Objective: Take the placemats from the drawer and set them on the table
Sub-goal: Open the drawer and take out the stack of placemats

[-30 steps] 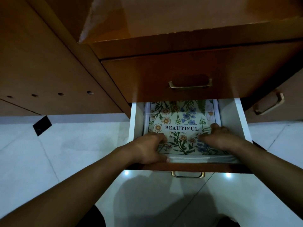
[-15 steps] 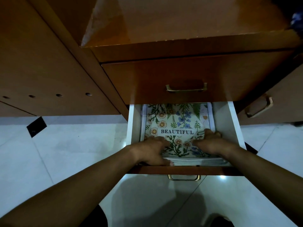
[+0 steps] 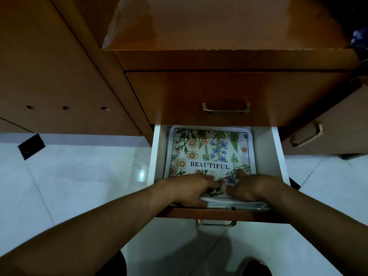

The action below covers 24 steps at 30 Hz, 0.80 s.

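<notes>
Nearest the camera: white tiled floor (image 3: 79,176), both forearms reaching forward over it. Beyond, the front panel of the open drawer (image 3: 264,148) with its brass handle (image 3: 216,223) below.

Left hand (image 3: 189,191): palm down on the near left part of the placemats (image 3: 211,152), fingers curled over the front edge of the stack. Right hand (image 3: 253,188): palm down on the near right part, thumb raised, fingers bent toward the same edge. Both appear closed on the stack's near edge; grip depth under the layers not visible.

Placemats: still inside the drawer, lying flat, floral print with the word BEAUTIFUL uppermost, several white layers showing at the near edge. Far corners close to the drawer's back.

Farther back: closed upper drawer (image 3: 225,96) overhanging the rear of the open one; wooden top surface above.

Likely faults from here:
- Partial pickup, caused by fingers catching only the upper layers.
- Far edge snagging under the upper drawer front, caused by lifting straight up instead of drawing toward the body first.
- Stack fanning or sliding apart, caused by an uneven pull between the hands.
</notes>
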Tool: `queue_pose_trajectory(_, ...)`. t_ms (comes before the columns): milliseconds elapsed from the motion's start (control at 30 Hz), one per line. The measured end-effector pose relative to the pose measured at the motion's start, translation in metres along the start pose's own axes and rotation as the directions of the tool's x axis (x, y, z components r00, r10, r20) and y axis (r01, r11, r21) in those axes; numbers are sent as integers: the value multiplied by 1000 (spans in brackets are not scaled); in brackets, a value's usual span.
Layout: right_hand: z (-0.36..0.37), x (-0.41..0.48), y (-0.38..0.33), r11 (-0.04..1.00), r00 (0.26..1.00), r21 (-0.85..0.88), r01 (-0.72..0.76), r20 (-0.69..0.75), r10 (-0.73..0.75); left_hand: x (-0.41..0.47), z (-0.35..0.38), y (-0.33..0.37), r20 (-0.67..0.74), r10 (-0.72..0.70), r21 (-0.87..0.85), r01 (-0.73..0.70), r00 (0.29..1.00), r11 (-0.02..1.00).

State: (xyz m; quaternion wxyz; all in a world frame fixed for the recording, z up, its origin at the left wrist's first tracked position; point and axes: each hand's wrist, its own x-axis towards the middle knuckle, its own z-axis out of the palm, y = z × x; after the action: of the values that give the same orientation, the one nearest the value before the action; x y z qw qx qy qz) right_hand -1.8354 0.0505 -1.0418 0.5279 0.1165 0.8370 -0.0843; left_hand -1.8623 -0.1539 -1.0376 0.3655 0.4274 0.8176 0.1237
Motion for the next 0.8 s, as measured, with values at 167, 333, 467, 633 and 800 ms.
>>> queue_pose_trajectory(167, -11, 0, 4, 930, 996, 368, 24, 72, -54, -2, 3, -4, -16, 9, -13, -9, 1000, 1000)
queue_pose_trajectory(333, 6, 2, 17, 729, 995, 684, 23, -89, 52, -3, 3, -6, -19, 4, -29, -4, 1000, 1000)
queue_pose_trajectory(467, 13, -13, 16, 614, 962, 776, 141, -253, 100, -2, 1, -7, -7, -7, -33, 7, 1000, 999)
queue_pose_trajectory(633, -3, -41, 20, 404, 877, 869, 285, -406, 256, -6, -4, -11, -21, 4, -88, -6, 1000, 996)
queue_pose_trajectory(800, -3, -59, 16, 200, 886, 928, 314, -362, 289, -14, -3, -17, -29, -26, -136, 21, 999, 991)
